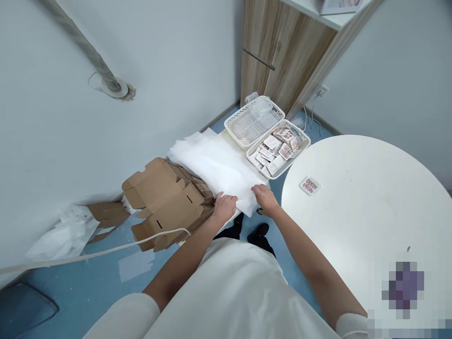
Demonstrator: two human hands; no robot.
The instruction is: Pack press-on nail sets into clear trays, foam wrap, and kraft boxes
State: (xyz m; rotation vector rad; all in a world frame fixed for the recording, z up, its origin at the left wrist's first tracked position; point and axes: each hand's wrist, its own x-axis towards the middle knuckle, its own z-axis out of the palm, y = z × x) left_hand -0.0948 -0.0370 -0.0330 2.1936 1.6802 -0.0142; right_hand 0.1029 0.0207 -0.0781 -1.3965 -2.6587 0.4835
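A person in a white shirt [243, 292] stands over blue floor [99, 292], with dark shoes [260, 230] showing below the hands. The left hand [225, 208] rests at the near edge of a spread stack of thin white sheets [215, 162], fingers bent and close together. The right hand [265, 198] is at the stack's near right corner, its fingers lightly curled with the tips on the sheets. Whether either hand pinches a sheet or only presses on it, I cannot tell.

Just left of the stack lies a pile of folded brown cardboard [173, 202]. To the right is a round white table [360, 207]; near its left rim sits a small clear pack [310, 186] with reddish contents.

Beyond the sheets, two white baskets stand side by side: the right basket [294, 162] holds many small printed packs [272, 142], the left basket [234, 137] clear plastic pieces [252, 123]. Farthest back rises a wood-grain cabinet [282, 52].
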